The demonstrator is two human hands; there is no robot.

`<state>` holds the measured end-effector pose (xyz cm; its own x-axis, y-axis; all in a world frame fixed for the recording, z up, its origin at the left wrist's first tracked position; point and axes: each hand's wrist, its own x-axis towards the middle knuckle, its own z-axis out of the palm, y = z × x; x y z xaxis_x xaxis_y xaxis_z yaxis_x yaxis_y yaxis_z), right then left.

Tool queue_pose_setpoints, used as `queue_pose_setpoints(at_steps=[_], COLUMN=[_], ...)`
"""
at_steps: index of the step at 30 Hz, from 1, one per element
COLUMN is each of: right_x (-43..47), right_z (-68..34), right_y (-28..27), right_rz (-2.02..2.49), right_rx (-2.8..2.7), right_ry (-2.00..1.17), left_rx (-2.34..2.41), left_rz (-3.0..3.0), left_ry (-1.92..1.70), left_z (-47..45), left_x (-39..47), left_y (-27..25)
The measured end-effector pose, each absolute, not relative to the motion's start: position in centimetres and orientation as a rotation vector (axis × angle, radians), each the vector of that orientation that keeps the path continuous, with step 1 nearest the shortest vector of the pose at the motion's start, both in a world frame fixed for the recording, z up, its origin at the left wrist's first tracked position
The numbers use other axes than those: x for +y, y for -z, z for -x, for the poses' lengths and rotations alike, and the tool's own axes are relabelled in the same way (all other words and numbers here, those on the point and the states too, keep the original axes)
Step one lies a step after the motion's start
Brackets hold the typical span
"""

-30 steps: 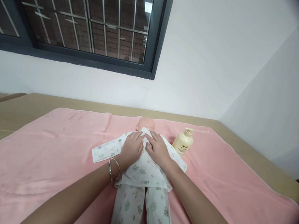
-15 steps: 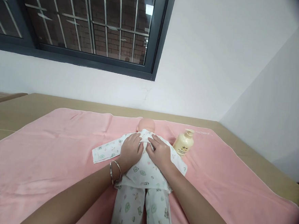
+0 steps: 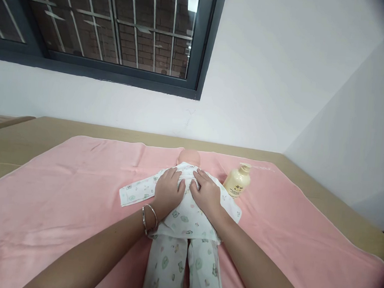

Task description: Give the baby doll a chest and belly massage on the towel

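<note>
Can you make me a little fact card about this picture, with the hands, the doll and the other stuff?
Left hand: on the doll's shirt, with a silver bracelet at the wrist
Right hand: on the same shirt, beside the left hand
Doll: lying down, head away from the person
Clothes: white printed shirt and trousers
Bottle: pale yellow, pump top, right of the doll
Under the doll: pink cloth
Behind: barred window
</note>
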<state>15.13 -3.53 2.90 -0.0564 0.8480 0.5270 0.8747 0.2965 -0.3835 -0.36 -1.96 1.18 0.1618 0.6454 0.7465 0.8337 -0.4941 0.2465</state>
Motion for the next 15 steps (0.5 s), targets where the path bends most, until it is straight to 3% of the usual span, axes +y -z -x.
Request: queue_pose_setpoints(at_steps=[15], right_x=[-2.54], right_z=[-15.77], right_y=[-2.46], right_rz=[1.44], right_rx=[-1.99], right_ry=[-0.072], left_rx=[-1.494], left_rz=[2.319], left_ry=[1.234], left_z=[0.54], left_x=[-1.24], left_y=[-0.59])
